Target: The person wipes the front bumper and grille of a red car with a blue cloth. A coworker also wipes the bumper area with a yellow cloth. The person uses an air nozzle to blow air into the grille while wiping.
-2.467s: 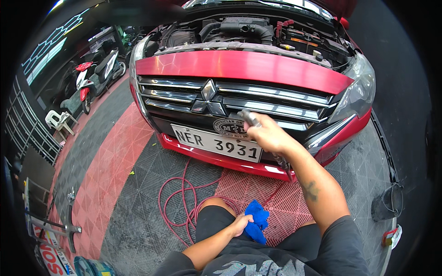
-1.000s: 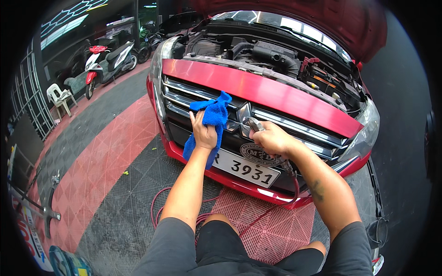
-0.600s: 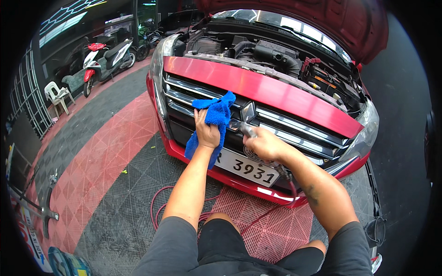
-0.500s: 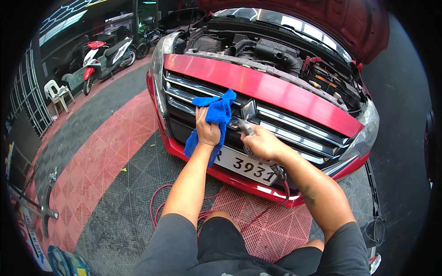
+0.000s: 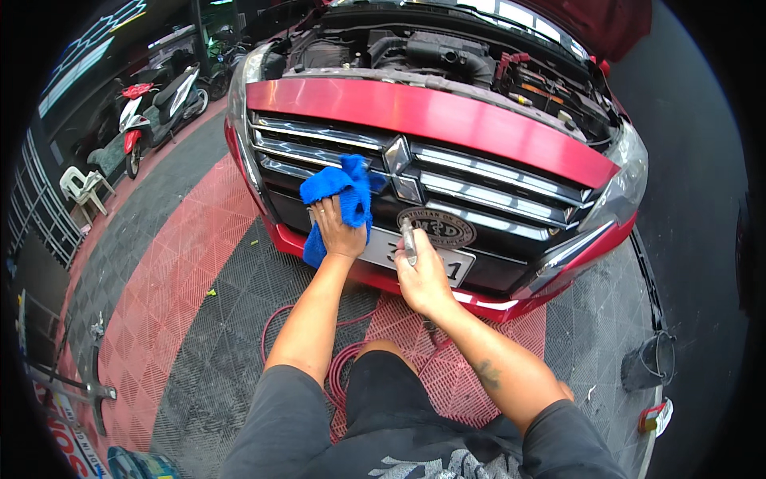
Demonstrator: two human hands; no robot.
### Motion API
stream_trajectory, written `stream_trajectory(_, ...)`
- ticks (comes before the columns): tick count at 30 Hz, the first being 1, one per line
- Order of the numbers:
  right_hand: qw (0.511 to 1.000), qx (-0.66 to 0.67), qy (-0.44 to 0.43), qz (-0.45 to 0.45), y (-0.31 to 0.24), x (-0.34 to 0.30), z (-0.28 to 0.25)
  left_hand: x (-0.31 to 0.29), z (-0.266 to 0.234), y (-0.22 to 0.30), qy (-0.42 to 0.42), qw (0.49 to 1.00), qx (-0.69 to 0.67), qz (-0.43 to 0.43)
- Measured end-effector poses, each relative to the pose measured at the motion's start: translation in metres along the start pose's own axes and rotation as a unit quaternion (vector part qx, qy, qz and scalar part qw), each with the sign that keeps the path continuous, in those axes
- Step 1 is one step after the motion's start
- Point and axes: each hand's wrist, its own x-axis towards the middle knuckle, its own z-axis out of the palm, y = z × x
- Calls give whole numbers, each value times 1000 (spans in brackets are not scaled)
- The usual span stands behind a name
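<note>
A red car's chrome-and-black grille (image 5: 495, 190) fills the middle, with a diamond-shaped emblem (image 5: 396, 156) at its centre. My left hand (image 5: 341, 233) is closed on a bunched blue microfiber cloth (image 5: 325, 187), held at the lower grille left of the emblem. Part of the cloth hangs over the left end of the white number plate (image 5: 378, 251). In my right hand (image 5: 427, 279) is an air blow gun (image 5: 408, 241), its metal nozzle directed at the grille beside a round black badge (image 5: 456, 231). My fist hides the gun's body and part of the plate.
Above the grille lies the open engine bay (image 5: 447, 56). A coiled red hose (image 5: 339, 374) rests on the tiled floor below the bumper. At right stands a black bucket (image 5: 646, 363); at far left are a white plastic chair (image 5: 84, 190) and a scooter (image 5: 159, 112).
My right hand with the blow gun has dropped from beside the emblem to the badge and plate. The cloth and my left hand sit slightly lower on the grille. The whole view has shifted.
</note>
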Motion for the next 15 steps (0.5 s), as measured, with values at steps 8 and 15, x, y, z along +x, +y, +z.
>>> stream_trajectory(8, 993, -29, 108, 23, 100, -51, -62, -74, 10, 67, -119, 986, -110, -26)
stream_trajectory(15, 990, 1, 123, 68, 105, -80, -92, -108, 20, 146, -107, 984, -132, -46)
